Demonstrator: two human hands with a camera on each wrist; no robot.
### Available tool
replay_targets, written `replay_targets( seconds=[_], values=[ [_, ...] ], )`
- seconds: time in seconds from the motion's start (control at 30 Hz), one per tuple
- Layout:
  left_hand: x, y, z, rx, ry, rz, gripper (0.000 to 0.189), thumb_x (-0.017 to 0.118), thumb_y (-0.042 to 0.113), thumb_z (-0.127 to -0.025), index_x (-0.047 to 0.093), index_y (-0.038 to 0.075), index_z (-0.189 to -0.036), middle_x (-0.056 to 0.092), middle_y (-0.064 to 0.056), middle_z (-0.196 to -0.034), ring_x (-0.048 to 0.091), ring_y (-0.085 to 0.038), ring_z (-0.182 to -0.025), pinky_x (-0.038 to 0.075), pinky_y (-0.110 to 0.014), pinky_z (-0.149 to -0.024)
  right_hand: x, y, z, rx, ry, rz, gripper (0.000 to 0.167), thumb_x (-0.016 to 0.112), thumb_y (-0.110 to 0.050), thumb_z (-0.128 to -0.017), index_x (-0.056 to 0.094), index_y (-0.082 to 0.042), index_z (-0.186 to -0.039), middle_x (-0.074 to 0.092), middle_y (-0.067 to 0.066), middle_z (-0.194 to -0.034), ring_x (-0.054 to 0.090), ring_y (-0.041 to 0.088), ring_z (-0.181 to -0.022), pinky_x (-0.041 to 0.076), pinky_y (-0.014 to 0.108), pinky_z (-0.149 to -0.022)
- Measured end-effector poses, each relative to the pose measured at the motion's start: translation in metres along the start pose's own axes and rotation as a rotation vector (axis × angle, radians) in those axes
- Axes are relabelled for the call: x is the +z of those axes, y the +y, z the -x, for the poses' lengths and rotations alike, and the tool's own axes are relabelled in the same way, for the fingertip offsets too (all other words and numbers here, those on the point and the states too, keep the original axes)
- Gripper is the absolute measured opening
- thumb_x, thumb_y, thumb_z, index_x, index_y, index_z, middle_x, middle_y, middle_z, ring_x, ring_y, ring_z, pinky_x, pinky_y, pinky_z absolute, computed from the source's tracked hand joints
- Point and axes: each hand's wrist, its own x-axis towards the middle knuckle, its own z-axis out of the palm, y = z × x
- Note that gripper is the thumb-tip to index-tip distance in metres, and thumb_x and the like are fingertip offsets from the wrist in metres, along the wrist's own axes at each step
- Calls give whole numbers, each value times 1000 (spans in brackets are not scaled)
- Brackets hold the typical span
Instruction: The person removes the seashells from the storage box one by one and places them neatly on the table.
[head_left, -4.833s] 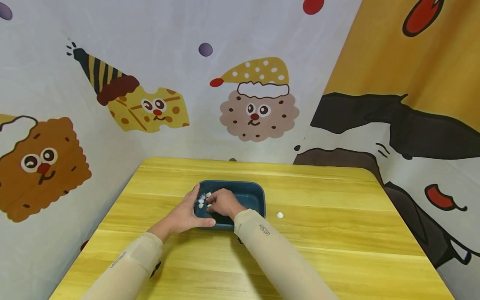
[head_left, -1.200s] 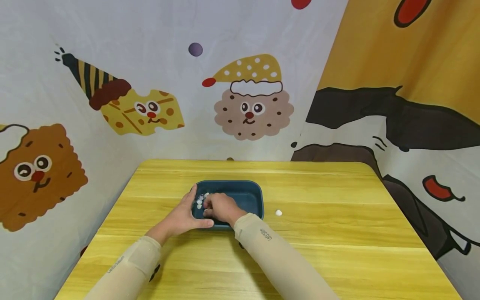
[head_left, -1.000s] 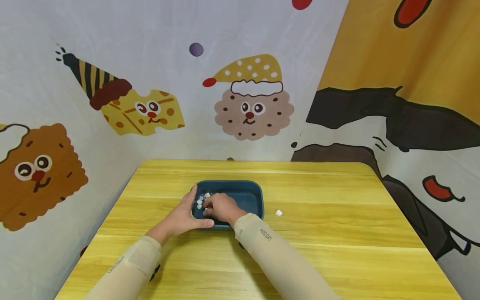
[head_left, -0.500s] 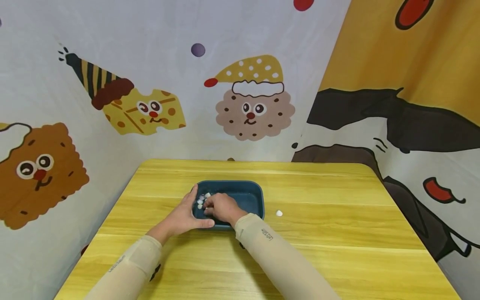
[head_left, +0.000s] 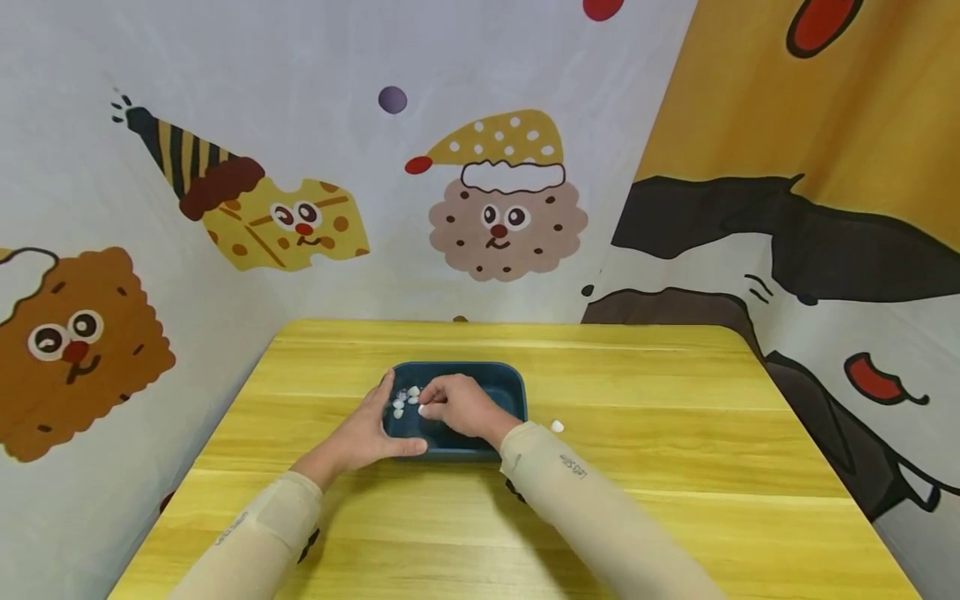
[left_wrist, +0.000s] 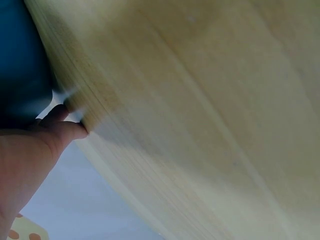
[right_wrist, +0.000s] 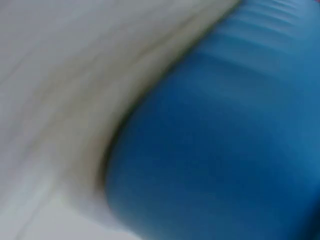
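A dark blue rectangular tray (head_left: 501,392) sits on the wooden table. At its left end my left hand (head_left: 363,429) holds it, thumb along the front rim and fingers along the left wall. In the left wrist view, the left hand's (left_wrist: 30,155) fingertips lie at the tray's (left_wrist: 22,60) outer side. Over the tray, my right hand (head_left: 465,406) pinches a small white shell-like piece (head_left: 425,410) between thumb and fingers. Several similar white pieces (head_left: 399,404) lie in the tray's left part. The right wrist view shows the tray's blurred blue wall (right_wrist: 200,150), not the hand.
One more small white piece (head_left: 557,426) lies on the table (head_left: 660,442) to the right of the tray. A cloth printed with cartoon food (head_left: 510,225) hangs behind the table's far edge and down its left side.
My right hand has come up and right from the tray's floor, and a white piece shows in its fingertips. More white pieces are uncovered. The left hand keeps its place on the tray.
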Motion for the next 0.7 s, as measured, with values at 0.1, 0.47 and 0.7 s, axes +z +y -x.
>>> replay_targets(
  seconds=[0.1,0.47,0.7],
  values=[
    [0,1,0,-8,1,-10,139,84,66,-84,-15,24,-172,-2,-16,-182,11,-47,-166,26,-72,-127,-17,-1,15,-14,11,-41,21,70,-27,-106,78,-16,-123,75,-7,-112,69,9,-101,61,34,-91],
    [1,6,0,5,19,-19,144,85,69,-80,-15,22,-172,1,-20,-181,11,-50,-165,26,-72,-127,-100,35,81,81,136,-124,18,72,-28,-105,78,-20,-119,76,-3,-113,71,22,-104,60,45,-95],
    [0,3,4,1,21,-4,142,86,67,-81,-15,26,-172,-1,-16,-182,9,-48,-166,26,-73,-127,-139,106,128,259,209,-47,20,71,-25,-105,76,-12,-119,75,4,-110,67,23,-102,55,34,-86]
  ],
)
